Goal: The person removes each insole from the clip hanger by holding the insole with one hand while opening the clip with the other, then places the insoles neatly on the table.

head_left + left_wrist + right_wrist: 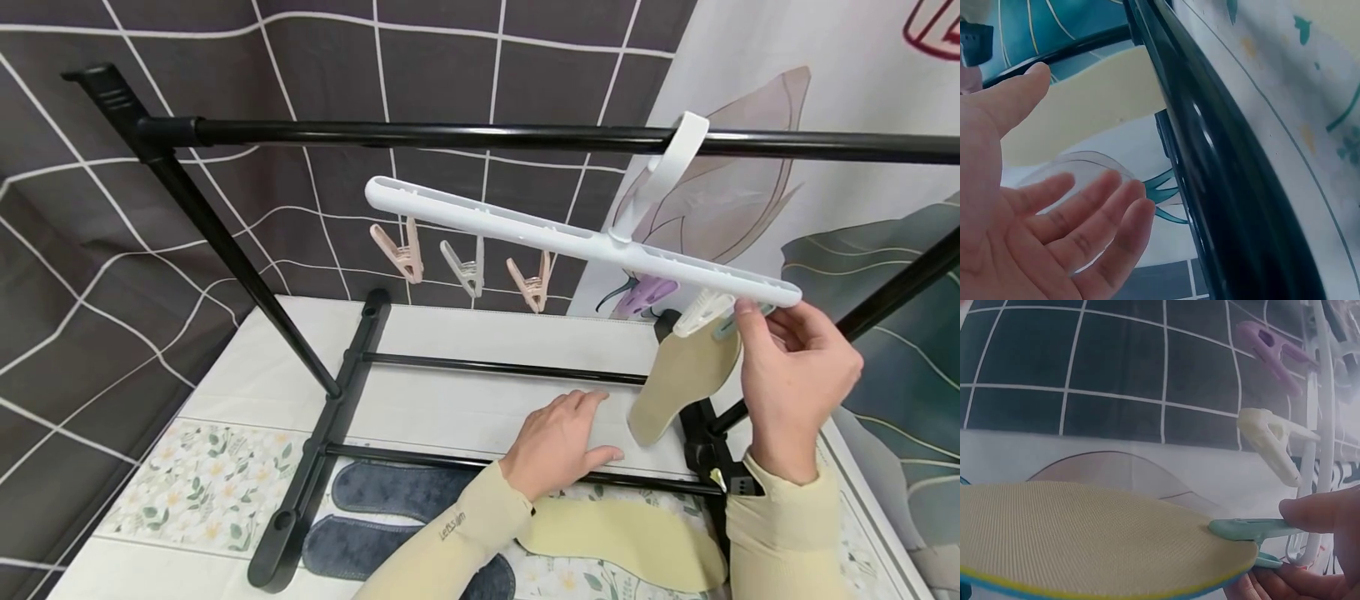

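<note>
My right hand (pixel 798 375) is at the right end of a white clip hanger (pixel 517 227). In the right wrist view its thumb and fingers pinch a pale green clothespin (pixel 1235 529), whose jaws are on the end of a beige insole (pixel 1104 534). The insole slants downward below the hanger in the head view. My left hand (pixel 558 442) hovers above the rack's lower bar, its fingers loosely spread and holding nothing in the left wrist view. A yellow insole (pixel 626 537) lies flat below it, near the forearm.
The hanger hooks over a black rack's top rail (pixel 420 133). Pink, grey, purple (pixel 1269 353) and white clothespins (pixel 1267 440) hang along it. Dark blue insoles (pixel 405 487) lie on the floral surface, partly behind the left forearm. A dark checked curtain (pixel 315 75) stands behind.
</note>
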Motion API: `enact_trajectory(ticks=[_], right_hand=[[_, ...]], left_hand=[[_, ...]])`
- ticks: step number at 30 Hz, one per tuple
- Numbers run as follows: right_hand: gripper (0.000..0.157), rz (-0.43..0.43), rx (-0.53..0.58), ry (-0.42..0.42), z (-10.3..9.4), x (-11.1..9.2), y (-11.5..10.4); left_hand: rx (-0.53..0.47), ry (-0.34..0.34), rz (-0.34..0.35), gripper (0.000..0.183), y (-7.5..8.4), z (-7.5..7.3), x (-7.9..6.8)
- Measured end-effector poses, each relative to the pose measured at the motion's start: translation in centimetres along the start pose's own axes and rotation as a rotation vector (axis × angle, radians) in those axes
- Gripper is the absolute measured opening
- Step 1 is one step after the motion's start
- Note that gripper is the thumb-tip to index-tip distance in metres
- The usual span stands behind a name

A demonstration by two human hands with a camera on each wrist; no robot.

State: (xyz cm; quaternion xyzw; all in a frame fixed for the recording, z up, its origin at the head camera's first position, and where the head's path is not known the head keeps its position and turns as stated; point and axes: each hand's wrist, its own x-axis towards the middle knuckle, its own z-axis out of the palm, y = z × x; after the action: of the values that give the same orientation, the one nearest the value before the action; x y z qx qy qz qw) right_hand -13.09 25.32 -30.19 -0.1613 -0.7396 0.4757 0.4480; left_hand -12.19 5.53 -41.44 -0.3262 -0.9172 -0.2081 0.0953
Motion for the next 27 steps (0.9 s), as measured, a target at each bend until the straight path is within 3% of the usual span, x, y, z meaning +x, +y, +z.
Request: enact_trajectory(ticks=[10, 17, 27], right_hand=[[0.027, -0.027, 0.015, 0.045, -0.8, -1.4, -1.5], [0.026, -0.034, 0.064, 0.124, -1.0, -2.3, -3.1], [0.024, -0.027, 0.127, 0.196, -0.9, -2.9, -3.1]], left_hand=[[-0.107, -0.048, -0.089, 0.091, 0.3, 0.2, 1.2], [-0.128, -0.046, -0.083, 0.102, 1.0, 0.6, 2.0], [-0.132, -0.034, -0.02, 0.106, 1.8, 0.9, 3.0]])
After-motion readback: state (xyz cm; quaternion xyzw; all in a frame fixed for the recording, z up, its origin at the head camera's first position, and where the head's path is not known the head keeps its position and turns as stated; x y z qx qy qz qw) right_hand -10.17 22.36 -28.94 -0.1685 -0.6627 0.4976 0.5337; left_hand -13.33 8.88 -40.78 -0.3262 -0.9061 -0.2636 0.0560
